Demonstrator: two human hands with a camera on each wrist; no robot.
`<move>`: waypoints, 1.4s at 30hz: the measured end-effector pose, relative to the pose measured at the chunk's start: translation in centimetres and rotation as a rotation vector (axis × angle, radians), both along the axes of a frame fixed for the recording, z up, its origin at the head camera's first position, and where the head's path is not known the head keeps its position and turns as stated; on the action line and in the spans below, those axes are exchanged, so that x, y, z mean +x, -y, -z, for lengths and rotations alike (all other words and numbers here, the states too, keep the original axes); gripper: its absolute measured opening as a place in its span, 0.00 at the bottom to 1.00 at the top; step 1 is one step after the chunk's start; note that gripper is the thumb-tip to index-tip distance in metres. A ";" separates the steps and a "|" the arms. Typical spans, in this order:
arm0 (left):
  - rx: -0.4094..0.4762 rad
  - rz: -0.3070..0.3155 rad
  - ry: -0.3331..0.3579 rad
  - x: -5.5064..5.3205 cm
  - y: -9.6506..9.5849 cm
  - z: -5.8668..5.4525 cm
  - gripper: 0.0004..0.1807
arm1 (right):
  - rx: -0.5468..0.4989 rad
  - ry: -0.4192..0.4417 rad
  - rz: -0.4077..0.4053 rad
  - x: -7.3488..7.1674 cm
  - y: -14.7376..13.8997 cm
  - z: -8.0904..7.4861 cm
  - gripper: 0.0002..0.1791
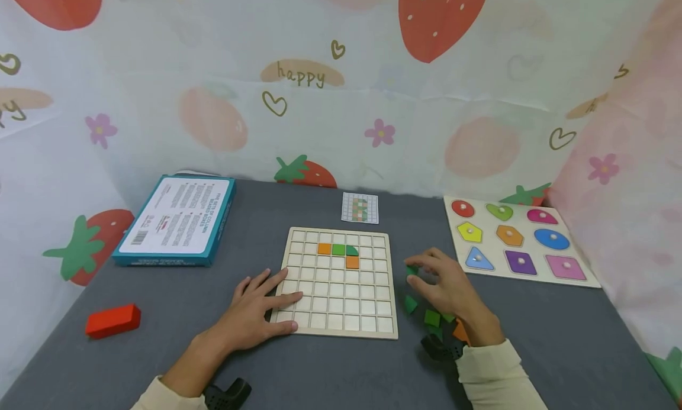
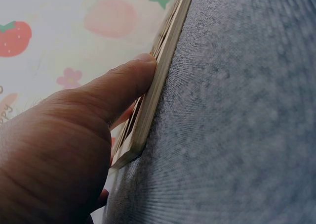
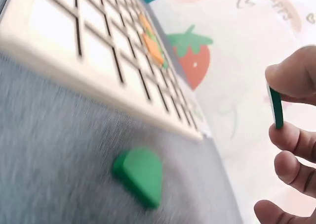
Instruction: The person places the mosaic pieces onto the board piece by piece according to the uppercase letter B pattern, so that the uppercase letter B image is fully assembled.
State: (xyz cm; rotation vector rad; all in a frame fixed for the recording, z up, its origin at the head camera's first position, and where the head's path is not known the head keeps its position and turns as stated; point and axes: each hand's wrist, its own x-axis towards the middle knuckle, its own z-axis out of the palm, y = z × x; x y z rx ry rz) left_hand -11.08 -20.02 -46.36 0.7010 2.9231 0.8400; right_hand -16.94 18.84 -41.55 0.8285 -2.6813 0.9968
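My left hand (image 1: pixel 258 309) rests on the left edge of a wooden grid board (image 1: pixel 341 326), its fingers spread. In the left wrist view the thumb (image 2: pixel 123 83) lies on the board's rim. Two orange tiles (image 1: pixel 324 248), a light green tile (image 1: pixel 338 249) and a dark green rounded tile (image 1: pixel 351 251) sit in the grid's upper cells. Right of the board, my right hand (image 1: pixel 447 286) pinches a thin dark green tile (image 3: pixel 276 108) between thumb and finger, raised off the table. Beneath it lies a dark green rounded piece (image 3: pixel 140 174).
Loose green tiles (image 1: pixel 432 318) and an orange piece (image 1: pixel 460 331) lie near the right wrist. A pattern card (image 1: pixel 360 208) stands behind the board. A shape puzzle (image 1: pixel 498 268) is at right, a teal box (image 1: pixel 176 220) at left, a red block (image 1: pixel 113 320) front left.
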 end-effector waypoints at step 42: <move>0.016 0.007 0.000 0.0 0.0 -0.1 0.33 | -0.098 0.073 0.060 -0.8 9.3 -0.2 0.14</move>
